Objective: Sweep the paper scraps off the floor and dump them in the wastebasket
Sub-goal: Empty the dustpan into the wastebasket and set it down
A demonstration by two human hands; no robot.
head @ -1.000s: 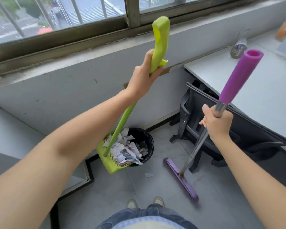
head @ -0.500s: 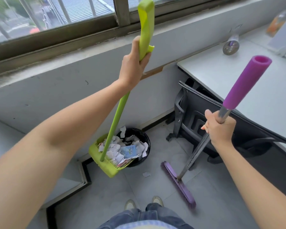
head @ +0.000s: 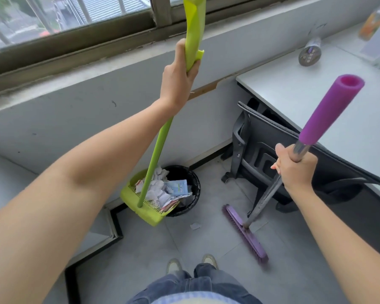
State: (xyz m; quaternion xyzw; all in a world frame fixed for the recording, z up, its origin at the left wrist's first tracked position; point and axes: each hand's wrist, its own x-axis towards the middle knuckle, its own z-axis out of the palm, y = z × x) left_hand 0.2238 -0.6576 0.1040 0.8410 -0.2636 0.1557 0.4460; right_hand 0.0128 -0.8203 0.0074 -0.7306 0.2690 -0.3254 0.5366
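Currently the left hand (head: 180, 77) is curling its fingers round the top grip of the dustpan (head: 140, 213), holding it tilted at the wastebasket (head: 196, 185) rim. The paper scraps (head: 160, 187) are lying in the pan mouth: light, fluttery, probably spilling easily. Right hand (head: 294, 170) is clenching the broom (head: 246, 233) shaft.

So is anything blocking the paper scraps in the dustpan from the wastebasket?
Nothing visible does. The lime-green plastic dustpan overlaps the round black wastebasket at its rim, its white paper scraps piled toward the opening. One stray scrap lies on the grey floor.
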